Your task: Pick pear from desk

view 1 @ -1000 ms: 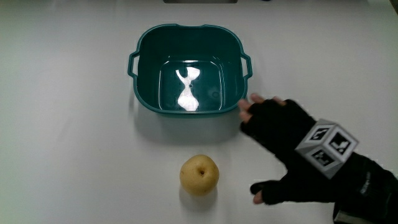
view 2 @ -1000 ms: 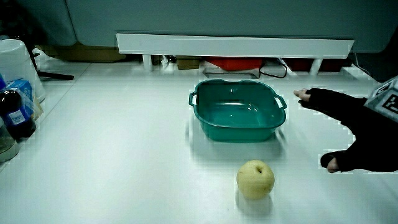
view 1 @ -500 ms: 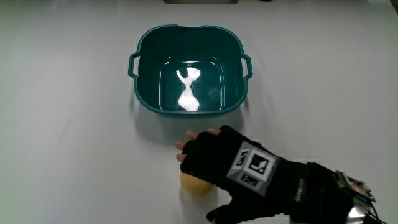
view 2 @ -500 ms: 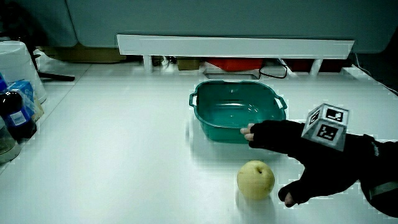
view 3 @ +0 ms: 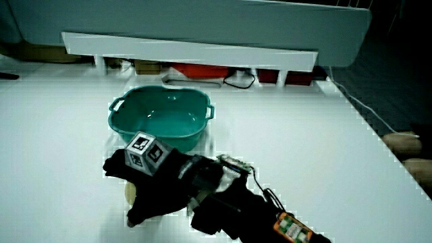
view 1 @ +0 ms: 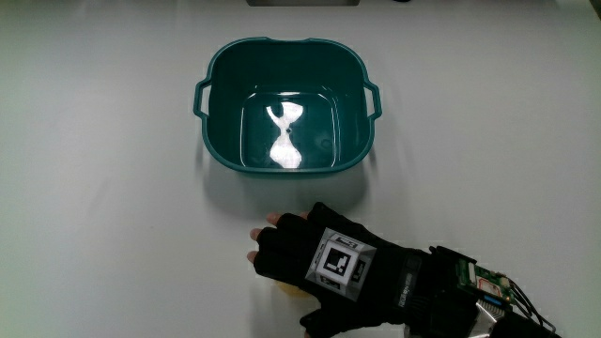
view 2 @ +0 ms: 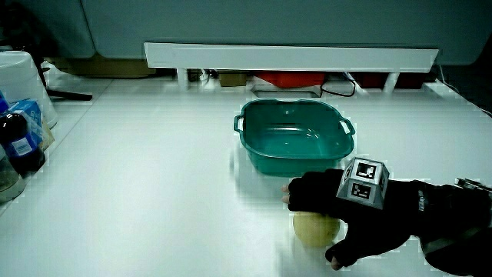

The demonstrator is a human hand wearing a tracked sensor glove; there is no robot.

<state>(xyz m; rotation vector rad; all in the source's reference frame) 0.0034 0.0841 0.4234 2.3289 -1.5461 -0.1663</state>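
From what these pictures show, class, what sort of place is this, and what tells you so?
Probably a lab or recording bench, not a kitchen: a bare white table, a hand bearing a patterned cube over a pear, and cables under the low partition.

basin (view 1: 221, 141): teal green
pear (view 2: 311, 228): pale yellow
hand (view 1: 305, 263): black glove
cube (view 1: 340, 264): white with black squares
table (view 1: 103, 207): white

hand (view 1: 315, 268) | moved from beside basin (view 1: 286, 103) | now covering pear (view 2: 315, 228)
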